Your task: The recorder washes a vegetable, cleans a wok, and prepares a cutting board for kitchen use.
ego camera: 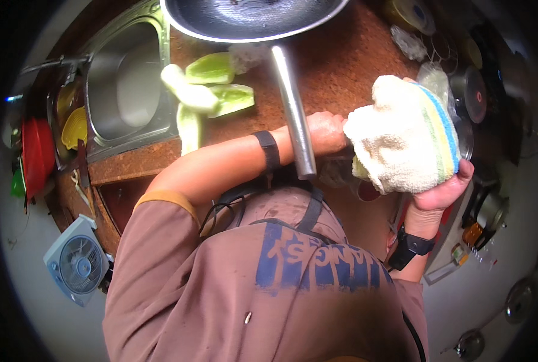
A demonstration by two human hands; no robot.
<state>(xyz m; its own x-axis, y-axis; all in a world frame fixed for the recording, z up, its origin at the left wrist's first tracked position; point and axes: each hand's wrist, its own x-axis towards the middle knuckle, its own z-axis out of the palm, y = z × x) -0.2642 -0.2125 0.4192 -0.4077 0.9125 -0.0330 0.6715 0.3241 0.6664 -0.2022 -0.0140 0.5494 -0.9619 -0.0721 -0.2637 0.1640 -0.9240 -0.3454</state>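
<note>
A cream terry towel (400,135) with blue, yellow and green stripes is bunched between my two hands, over the right side of the counter. My left hand (325,131) is closed at its left edge. My right hand (445,188) grips it from the lower right, some fingers hidden behind the cloth. Whether the towel covers anything cannot be told. A dark pan (255,20) is at the top, its metal handle (294,113) crossing in front of my left wrist. Several pale green cut vegetable pieces (230,99) lie on the brown counter (332,63) left of the handle.
A steel sink (126,81) is set in the counter at the left, with a yellow basket (75,126) and red basin (38,156) beyond. A blue box fan (79,262) stands lower left. Plastic bags (407,43) and a lidded pot (470,95) are at the right.
</note>
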